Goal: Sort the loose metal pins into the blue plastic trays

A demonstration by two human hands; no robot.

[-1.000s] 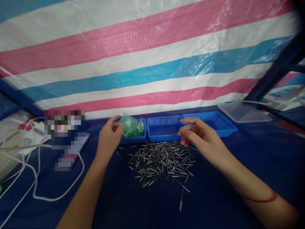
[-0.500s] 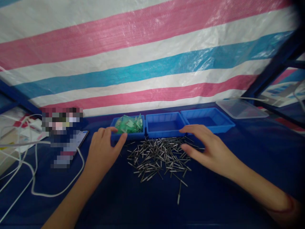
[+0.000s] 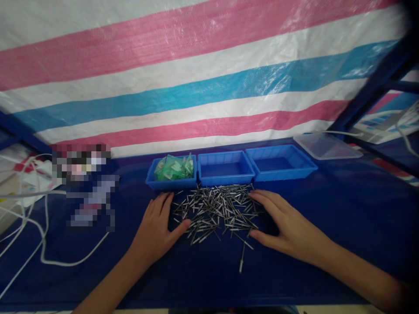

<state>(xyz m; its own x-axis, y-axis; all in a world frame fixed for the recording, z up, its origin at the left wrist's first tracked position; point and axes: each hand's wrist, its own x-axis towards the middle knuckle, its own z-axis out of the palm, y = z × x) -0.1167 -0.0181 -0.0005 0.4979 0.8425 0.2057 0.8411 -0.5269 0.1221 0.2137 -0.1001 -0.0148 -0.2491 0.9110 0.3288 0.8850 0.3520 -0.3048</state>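
A loose pile of metal blind rivets (image 3: 219,209) lies spread over the dark blue table, with a single rivet (image 3: 241,261) apart at its near side. My left hand (image 3: 159,226) rests at the pile's left edge, fingers apart, the thumb close to the nearest rivets. On the opposite edge is my right hand (image 3: 281,220), also open, with thumb and fingertips touching or nearly touching the rivets. Neither hand grasps anything. Just behind the pile stand the left blue tray (image 3: 153,181), holding green plastic packets (image 3: 173,168), and the middle blue tray (image 3: 225,178).
A right blue tray (image 3: 284,174) continues the row, with a clear plastic lid (image 3: 327,148) behind it. White cables (image 3: 65,264) loop across the left side near a pixelated flat object (image 3: 91,200). A striped plastic sheet (image 3: 196,100) hangs behind the table.
Both hands have come down toward me to the sides of the pile. The left hand has left the front of the left tray. The view has shifted slightly.
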